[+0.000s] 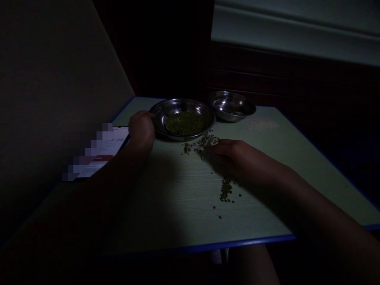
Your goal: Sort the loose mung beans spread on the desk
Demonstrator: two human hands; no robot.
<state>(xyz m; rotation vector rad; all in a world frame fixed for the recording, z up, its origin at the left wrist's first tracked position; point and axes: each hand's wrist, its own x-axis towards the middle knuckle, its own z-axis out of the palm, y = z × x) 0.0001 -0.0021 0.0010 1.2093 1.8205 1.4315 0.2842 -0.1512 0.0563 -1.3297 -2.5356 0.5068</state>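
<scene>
Our right hand (228,154) lies low, its grip open and empty, beside mung beans (202,141) scattered across the pale green laminate table (261,198). Our curled left hand (141,128) touches the rim of a stainless-steel bowl (181,103) holding more beans, its grip unclear. A second steel bowl (232,114) sits just beside, before dark wood paneling (267,79).

Shallow steel dish (181,103) and steel bowl (232,106): polished, glossy metal; counter (311,186): smooth matt laminate with faint wood grain and blue plastic edging (237,240); mung beans (185,123): faintly glossy skins.
</scene>
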